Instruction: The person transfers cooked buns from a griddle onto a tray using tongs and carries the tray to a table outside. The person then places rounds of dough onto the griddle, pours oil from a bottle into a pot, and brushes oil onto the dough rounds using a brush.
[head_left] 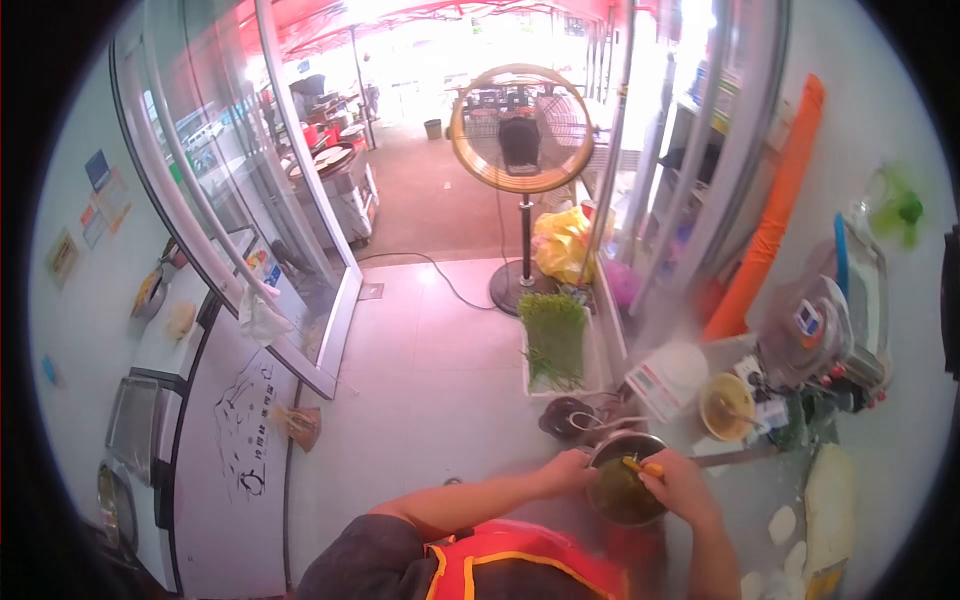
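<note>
A round metal pot [622, 505] with a dark greenish content stands in front of me at the lower right. My left hand [570, 473] is closed on the pot's left rim. Over the pot's right side, my right hand [678, 487] grips a utensil with a yellow-orange handle [640, 466]. Its working end is not clear against the dark content, so I cannot tell its kind. Just beyond the right hand, a tan bowl [727, 408] has a utensil resting in it.
A white kitchen scale [662, 385] sits behind the pot. Pale flat dough rounds [782, 524] lie on the right counter. A crate of green herbs [556, 345] and a standing fan [522, 130] are on the floor ahead, by the open glass door [300, 200]. A printed counter [235, 470] runs along the left.
</note>
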